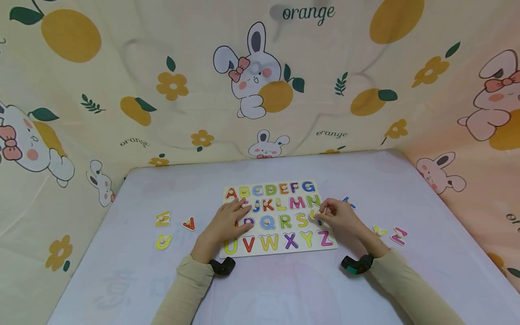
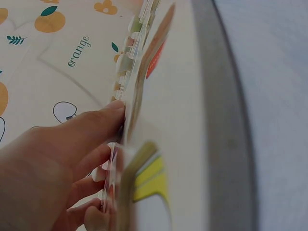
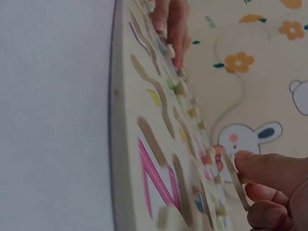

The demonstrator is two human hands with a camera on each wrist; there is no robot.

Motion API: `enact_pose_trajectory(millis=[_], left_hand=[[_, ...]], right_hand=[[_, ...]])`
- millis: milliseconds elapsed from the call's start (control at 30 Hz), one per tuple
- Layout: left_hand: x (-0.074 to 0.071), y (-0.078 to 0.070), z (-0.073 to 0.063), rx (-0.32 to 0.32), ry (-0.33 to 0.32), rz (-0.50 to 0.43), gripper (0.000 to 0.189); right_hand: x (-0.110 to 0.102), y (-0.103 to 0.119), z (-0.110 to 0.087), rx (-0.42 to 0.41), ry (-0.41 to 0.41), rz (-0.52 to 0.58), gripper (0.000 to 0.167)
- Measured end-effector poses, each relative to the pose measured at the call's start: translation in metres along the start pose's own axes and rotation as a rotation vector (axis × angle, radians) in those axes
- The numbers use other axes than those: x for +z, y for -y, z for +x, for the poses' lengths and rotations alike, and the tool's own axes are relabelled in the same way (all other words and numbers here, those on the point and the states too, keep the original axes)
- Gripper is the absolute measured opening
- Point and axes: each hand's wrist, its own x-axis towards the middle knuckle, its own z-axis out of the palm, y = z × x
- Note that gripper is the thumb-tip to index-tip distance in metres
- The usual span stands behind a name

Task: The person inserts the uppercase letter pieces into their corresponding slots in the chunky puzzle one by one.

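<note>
Behind everything, cream cloth (image 1: 308, 58) printed with rabbits and oranges; in front of it, a pale surface (image 1: 280, 293) with an alphabet board (image 1: 280, 251) lying flat near the middle. Most telling relation, by judgement: the slim gap between the board and a letter piece (image 3: 235, 179), held just above the right end of the third row, near a recess (image 3: 198, 203) showing a sliver of blue. Edge-on in the right wrist view, with long edge running roughly along the board's face, slightly slanted, apart from it rather than seated. Impossible to tell which letter. Pinched between thumb and fingers of the right hand (image 1: 341, 219), clearly the nearer of the two hands to that recess. Farther off, across the board's left side, the left hand (image 1: 228, 221), fingers loosely spread over the second and third rows, touching the board and gripping nothing visible. Hands well apart, with the middle columns between them. At the right fingertips, then, the held piece, and well to the right of the left hand. Left of the board, a loose red letter (image 1: 188, 224); out to its right, a pink letter (image 1: 399, 235).
</note>
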Motion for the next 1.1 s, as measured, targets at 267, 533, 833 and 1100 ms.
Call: enact_pose_trajectory(millis=[267, 533, 833, 1100], left_hand=[[0.000, 0.000, 0.000, -0.001, 0.004, 0.003, 0.062], [0.000, 0.000, 0.000, -0.009, 0.006, 0.001, 0.063], [-0.001, -0.001, 0.000, 0.006, -0.008, -0.008, 0.061], [0.001, 0.000, 0.001, 0.001, -0.026, -0.032, 0.060]], right_hand=[[0.014, 0.003, 0.004, -0.021, 0.013, 0.012, 0.018], [0.020, 0.004, 0.007, -0.029, 0.027, 0.021, 0.019], [0.026, 0.005, 0.010, -0.018, 0.044, -0.058, 0.020], [0.023, 0.006, 0.010, -0.019, 0.060, -0.084, 0.020]])
